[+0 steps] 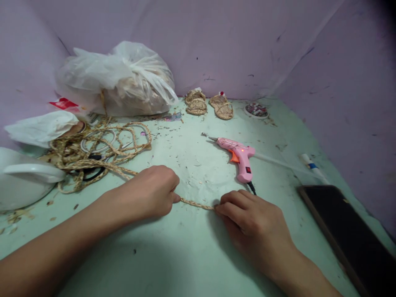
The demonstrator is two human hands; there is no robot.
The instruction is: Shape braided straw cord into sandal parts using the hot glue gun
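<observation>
A thin braided straw cord [196, 204] lies stretched on the pale green table [192, 255] between my two hands. My left hand [151, 192] is closed, pinching the cord where it comes from the tangled pile [93, 154] at the left. My right hand [250, 218] is closed too, pinching the cord's free end against the table. A pink glue gun [238, 154] with an orange trigger lies just beyond my right hand, its nozzle pointing left and its black cable running under my fingers.
A white plastic bag [120, 80] of straw stands at the back left. Two small woven sandals [208, 105] and a little dish [255, 110] sit by the back wall. A dark phone [349, 231] lies at right, a white bowl [21, 177] at far left.
</observation>
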